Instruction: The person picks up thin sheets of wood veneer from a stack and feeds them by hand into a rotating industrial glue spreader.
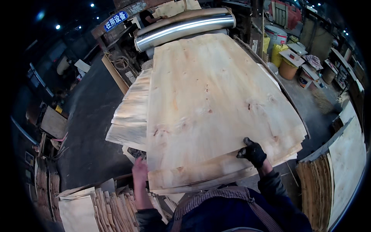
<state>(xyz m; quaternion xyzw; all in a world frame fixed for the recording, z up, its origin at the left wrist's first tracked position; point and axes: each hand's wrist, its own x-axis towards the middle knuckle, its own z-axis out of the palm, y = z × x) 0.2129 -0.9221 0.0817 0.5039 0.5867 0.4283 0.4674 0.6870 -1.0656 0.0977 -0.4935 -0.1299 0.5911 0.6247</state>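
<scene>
A large pale wood veneer sheet (216,100) with brown knots lies on top of a stack of similar sheets (205,176), reaching from the roller to my body. My right hand (253,152), in a black glove, is closed at the near edge of the top sheet, right of the middle. Beside the stack's near left corner is my left hand (139,166), blurred; a dark patch shows at its fingers, which I cannot make out. Left of the top sheet, rougher veneer pieces (129,114) stick out from beneath it.
A shiny metal roller (185,33) spans the far end, with another person's arm (150,18) behind it. Veneer pieces stand in bundles at lower left (104,210) and lower right (315,193). Buckets (288,69) and yellow bags (277,54) line the right side.
</scene>
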